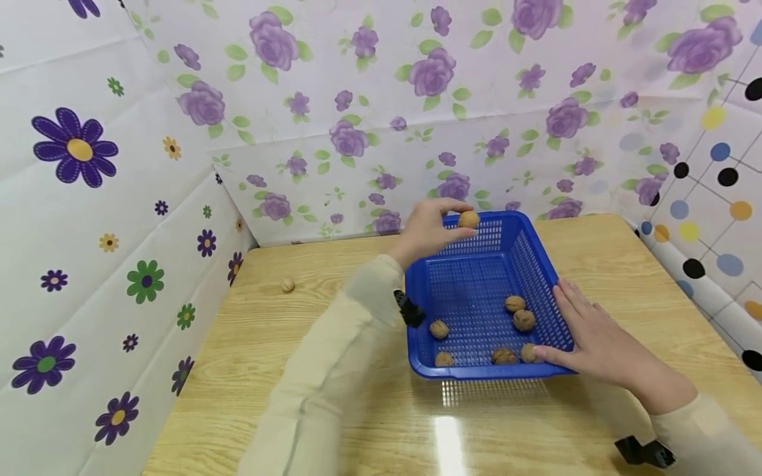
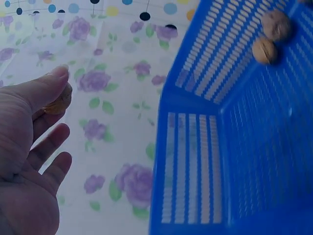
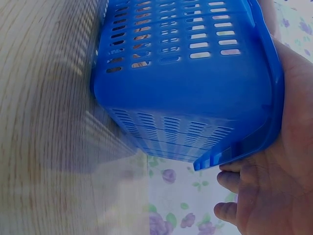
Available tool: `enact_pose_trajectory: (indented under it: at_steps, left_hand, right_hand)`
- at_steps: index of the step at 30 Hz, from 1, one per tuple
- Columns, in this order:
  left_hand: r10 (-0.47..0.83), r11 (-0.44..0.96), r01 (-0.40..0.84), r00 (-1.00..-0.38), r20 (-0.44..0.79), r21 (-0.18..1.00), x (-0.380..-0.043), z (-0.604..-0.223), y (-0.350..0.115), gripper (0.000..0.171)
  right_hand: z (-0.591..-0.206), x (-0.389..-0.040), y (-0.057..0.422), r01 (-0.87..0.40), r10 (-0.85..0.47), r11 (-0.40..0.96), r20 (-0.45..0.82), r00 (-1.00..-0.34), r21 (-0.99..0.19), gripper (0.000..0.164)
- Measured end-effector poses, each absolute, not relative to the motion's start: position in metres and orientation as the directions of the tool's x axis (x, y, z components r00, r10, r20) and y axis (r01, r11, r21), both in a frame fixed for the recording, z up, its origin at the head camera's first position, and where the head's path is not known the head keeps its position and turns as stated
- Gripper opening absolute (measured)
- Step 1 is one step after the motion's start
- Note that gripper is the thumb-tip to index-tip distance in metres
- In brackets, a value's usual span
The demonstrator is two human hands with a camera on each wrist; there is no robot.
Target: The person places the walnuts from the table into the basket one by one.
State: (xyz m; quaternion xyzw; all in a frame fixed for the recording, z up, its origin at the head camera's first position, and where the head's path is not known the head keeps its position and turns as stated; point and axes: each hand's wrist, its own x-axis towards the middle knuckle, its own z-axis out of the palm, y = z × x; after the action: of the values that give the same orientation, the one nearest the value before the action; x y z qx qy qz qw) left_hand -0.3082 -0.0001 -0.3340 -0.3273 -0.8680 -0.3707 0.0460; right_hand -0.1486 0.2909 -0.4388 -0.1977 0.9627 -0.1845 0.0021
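Note:
My left hand (image 1: 430, 228) pinches a walnut (image 1: 469, 219) between thumb and fingertips, up over the far rim of a blue plastic basket (image 1: 417, 362). In the left wrist view this walnut (image 2: 59, 102) shows partly behind the thumb, the lower fingers loosely bent. My right hand (image 1: 601, 337) rests on the basket's near right corner, its fingers straight along the right rim and its thumb over the front rim. Several walnuts lie inside, such as one on the left (image 1: 439, 329) and one by the right wall (image 1: 524, 320). Another is close to the right thumb.
A lone walnut (image 1: 288, 284) lies on the wooden table (image 1: 250, 370), left of the basket. Flower-printed cloth (image 1: 357, 86) hangs behind the table, with more cloth on the left side and a dotted cloth (image 1: 720, 198) on the right.

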Motion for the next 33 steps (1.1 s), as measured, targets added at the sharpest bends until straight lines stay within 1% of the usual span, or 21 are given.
enact_pose_trajectory:
  at_steps: [4,8,13,17,21,25,29,33]
  left_hand:
    - [0.529,0.446,0.565,-0.792,0.305,0.694,-0.31,-0.345,0.025,0.046]
    - [0.512,0.446,0.5,-0.823,0.247,0.743,-0.312,-0.36,0.046,0.046]
    - [0.492,0.5,0.453,-0.85,0.189,0.738,-0.313,-0.384,0.063,0.046]
    - [0.511,0.525,0.442,-0.847,0.146,0.728,-0.312,-0.407,0.069,0.046]
    - [0.537,0.555,0.443,-0.837,0.104,0.704,-0.307,-0.419,0.07,0.046]
    - [0.59,0.613,0.471,-0.807,0.028,0.634,-0.306,-0.428,0.074,0.046]
    - [0.671,0.647,0.539,-0.738,-0.067,0.54,-0.305,-0.44,0.079,0.046]
    - [0.727,0.637,0.584,-0.672,-0.141,0.503,-0.302,-0.444,0.082,0.046]
  right_hand:
    - [-0.44,-0.148,0.291,-0.377,-0.379,0.856,0.068,-0.923,-0.354,0.111]
    - [-0.44,-0.148,0.293,-0.373,-0.374,0.857,0.071,-0.925,-0.356,0.11]
    - [-0.44,-0.149,0.295,-0.375,-0.372,0.856,0.079,-0.925,-0.355,0.109]
    - [-0.44,-0.149,0.294,-0.375,-0.375,0.852,0.074,-0.924,-0.364,0.109]
    - [-0.441,-0.149,0.293,-0.371,-0.37,0.856,0.074,-0.926,-0.362,0.109]
    - [-0.439,-0.15,0.293,-0.362,-0.358,0.862,0.079,-0.93,-0.355,0.109]
    - [-0.439,-0.15,0.292,-0.367,-0.362,0.857,0.083,-0.928,-0.363,0.109]
    - [-0.44,-0.148,0.291,-0.372,-0.369,0.851,0.082,-0.926,-0.369,0.108]
